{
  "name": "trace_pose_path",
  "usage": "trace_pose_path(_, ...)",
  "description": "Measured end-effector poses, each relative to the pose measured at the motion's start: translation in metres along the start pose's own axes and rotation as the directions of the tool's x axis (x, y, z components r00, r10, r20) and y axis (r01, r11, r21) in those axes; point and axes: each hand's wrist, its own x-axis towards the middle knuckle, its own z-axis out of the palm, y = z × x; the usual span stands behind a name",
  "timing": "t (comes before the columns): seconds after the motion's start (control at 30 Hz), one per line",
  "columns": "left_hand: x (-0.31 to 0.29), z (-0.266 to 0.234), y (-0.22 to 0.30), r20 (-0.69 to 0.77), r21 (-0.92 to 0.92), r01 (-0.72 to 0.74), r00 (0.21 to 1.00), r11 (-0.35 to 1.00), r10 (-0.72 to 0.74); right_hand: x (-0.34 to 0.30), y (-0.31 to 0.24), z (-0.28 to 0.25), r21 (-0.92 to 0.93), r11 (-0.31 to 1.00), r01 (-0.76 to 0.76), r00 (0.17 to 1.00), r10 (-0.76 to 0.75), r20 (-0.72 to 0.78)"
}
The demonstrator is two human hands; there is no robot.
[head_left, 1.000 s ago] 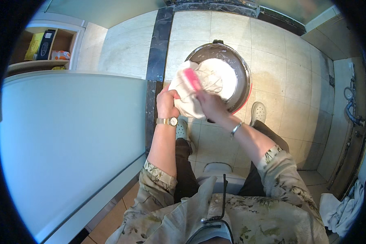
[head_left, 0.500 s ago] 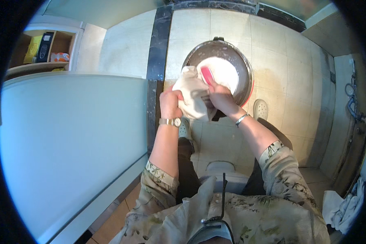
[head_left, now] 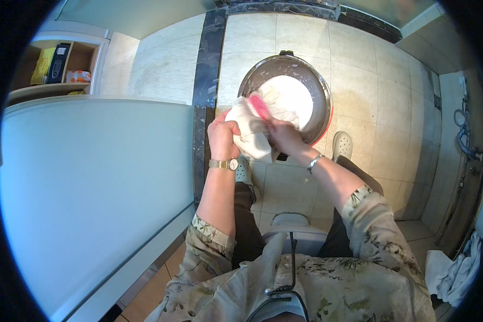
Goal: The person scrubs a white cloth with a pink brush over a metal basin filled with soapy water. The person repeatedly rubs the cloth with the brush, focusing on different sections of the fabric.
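My left hand (head_left: 222, 138), with a watch on its wrist, is closed on a cream-white cloth (head_left: 255, 144) at the near left rim of a round dark metal basin (head_left: 320, 94). In my right hand (head_left: 288, 138) is a pink brush (head_left: 258, 106), slanting up to the left and smeared by motion. The brush lies against the bunched cloth, and its bristles are hidden. Part of the cloth trails into the basin. Bright white, sudsy-looking water (head_left: 298, 99) fills its middle, with foam specks on the inner wall.
A frosted glass panel (head_left: 96, 188) stands close on my left, with a wooden shelf (head_left: 81, 56) of packages behind it. My clogs (head_left: 342, 145) flank the basin's near side. Hose and pipe fittings (head_left: 464, 134) run along the right wall; bunched cloths (head_left: 456, 271) lie at lower right.
The brush has moved left and toward me over the cloth, and my right hand has shifted slightly with it. My left hand stays nearly in place, still gripping the cloth.
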Motion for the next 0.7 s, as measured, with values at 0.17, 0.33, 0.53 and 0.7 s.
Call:
trace_pose_path(0.17,0.003,0.005,-0.006,0.129,-0.019,-0.014,0.991,1.0,0.016,0.011,0.054,-0.012,0.31,0.95,0.028,0.983,0.031,-0.183)
trace_pose_path(0.33,0.003,-0.001,-0.01,0.196,-0.162,-0.06,0.976,0.985,0.092,-0.021,-0.046,-0.059,0.74,0.653,-0.159,0.967,0.254,-0.016)
trace_pose_path(0.53,0.005,0.008,-0.009,0.21,-0.281,0.013,0.977,0.96,0.048,-0.073,-0.066,-0.065,0.603,0.793,-0.086,0.98,0.176,-0.091)
trace_pose_path(0.7,0.0,0.017,-0.014,0.271,-0.425,0.147,0.962,0.893,-0.03,-0.073,-0.053,-0.044,0.111,0.992,-0.053,0.996,0.06,-0.062)
